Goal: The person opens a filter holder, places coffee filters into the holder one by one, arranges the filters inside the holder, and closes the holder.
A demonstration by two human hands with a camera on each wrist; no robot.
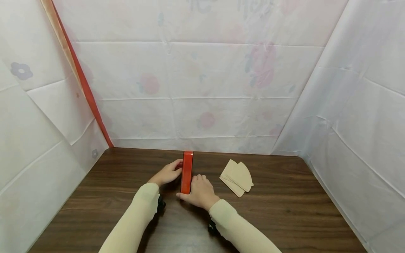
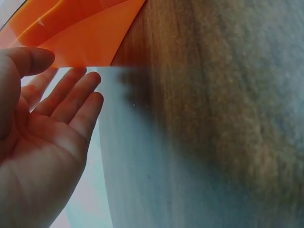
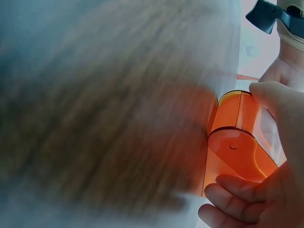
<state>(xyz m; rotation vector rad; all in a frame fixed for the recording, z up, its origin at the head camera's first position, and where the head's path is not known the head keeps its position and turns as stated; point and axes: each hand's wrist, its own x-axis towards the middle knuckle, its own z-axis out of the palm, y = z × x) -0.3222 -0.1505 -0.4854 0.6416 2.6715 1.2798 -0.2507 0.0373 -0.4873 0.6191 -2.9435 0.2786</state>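
A translucent orange plastic holder (image 1: 187, 172) stands upright on the table, its narrow side towards me in the head view. My right hand (image 1: 201, 191) grips it from the right, thumb around the near edge and fingers along the right face. In the right wrist view, the holder's rounded end (image 3: 237, 142) lies between thumb and fingers. From the left, my left hand (image 1: 169, 173) touches the holder with fingertips and thumb. In the left wrist view those fingers (image 2: 78, 102) are loosely extended by the orange edge (image 2: 90, 45). Fan-shaped paper coffee filters (image 1: 237, 176) lie to the right.
The dark wood-grain table (image 1: 284, 218) is bordered by a white printed sheet (image 1: 205, 77) at the back and both sides. A red ribbon-like strip (image 1: 85, 84) runs down the back left corner. A dark wrist camera (image 1: 160, 205) sits under the left sleeve.
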